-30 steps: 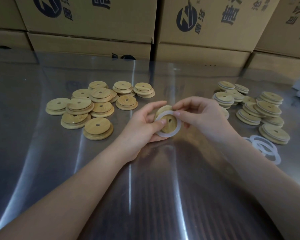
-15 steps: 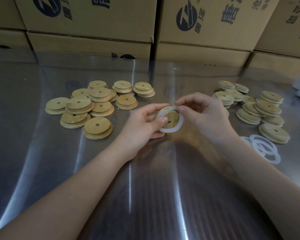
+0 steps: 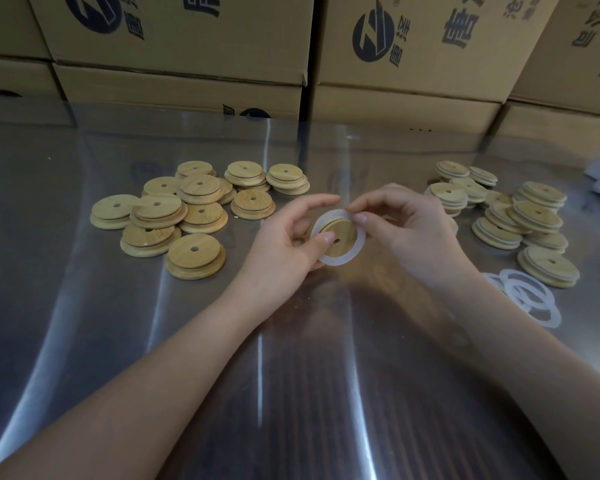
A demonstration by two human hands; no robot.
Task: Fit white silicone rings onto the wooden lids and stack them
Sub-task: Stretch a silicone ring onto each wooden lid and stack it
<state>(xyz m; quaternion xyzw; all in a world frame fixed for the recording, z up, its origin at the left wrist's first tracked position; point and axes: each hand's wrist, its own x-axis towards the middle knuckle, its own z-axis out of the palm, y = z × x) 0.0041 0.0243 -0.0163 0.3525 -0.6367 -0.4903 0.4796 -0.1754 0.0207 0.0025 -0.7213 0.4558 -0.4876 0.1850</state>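
Gripped in the left hand (image 3: 284, 244) at centre frame is a wooden lid (image 3: 340, 237), thumb pressed on its face. The white silicone ring (image 3: 340, 263) is pinched at its top edge by the right hand (image 3: 406, 230). Since a second ago the ring has been drawn up over the lid. Its lower arc looks unseated, so fitting is judged unfinished.
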